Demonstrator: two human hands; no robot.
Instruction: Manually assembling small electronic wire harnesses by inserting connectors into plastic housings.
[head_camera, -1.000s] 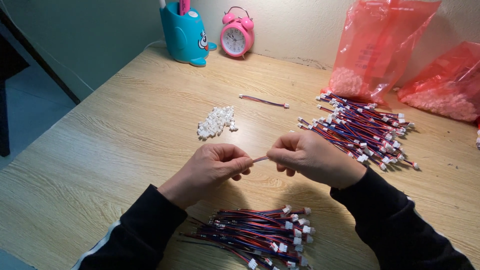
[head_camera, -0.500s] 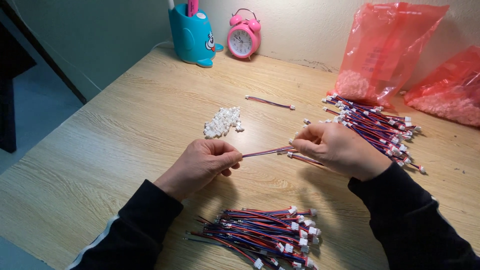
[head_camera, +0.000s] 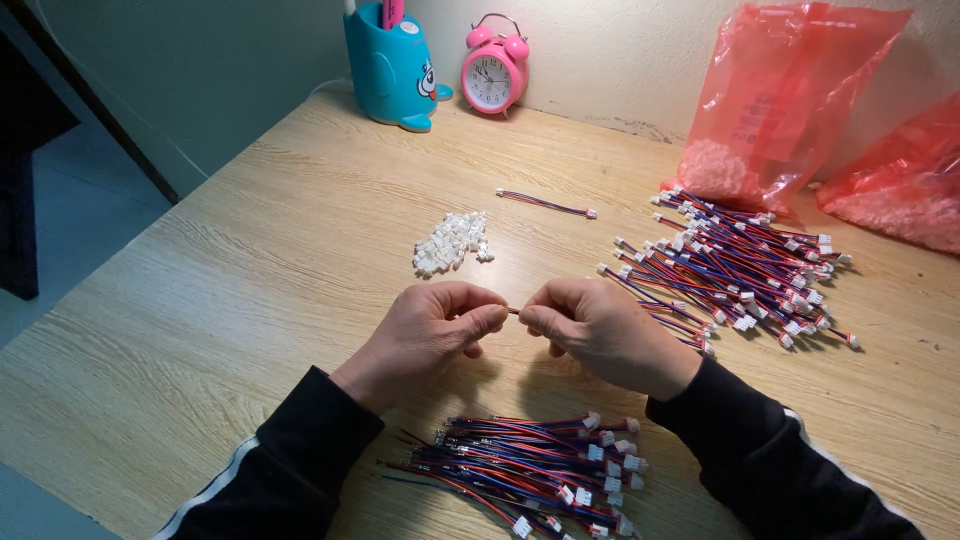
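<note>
My left hand (head_camera: 430, 325) and my right hand (head_camera: 600, 330) meet over the middle of the wooden table (head_camera: 250, 300), fingertips almost touching. Each pinches an end of a thin red-and-blue wire (head_camera: 513, 311); only a short bit shows between the fingers. A small heap of white plastic connectors (head_camera: 452, 243) lies just beyond my left hand. A bundle of red-and-blue wires with white plugs (head_camera: 530, 470) lies near the front edge, below my hands. A larger spread of the same wires (head_camera: 740, 265) sits to the right of my right hand.
One single wire (head_camera: 545, 203) lies alone beyond the connector heap. Two red plastic bags of white parts (head_camera: 780, 100) (head_camera: 900, 190) lean at the back right. A blue pen holder (head_camera: 390, 65) and a pink alarm clock (head_camera: 493, 75) stand by the wall.
Half a second ago my hands were apart with the wire stretched between them near the right pile. Now they have come together at the table's middle, hiding most of the wire.
</note>
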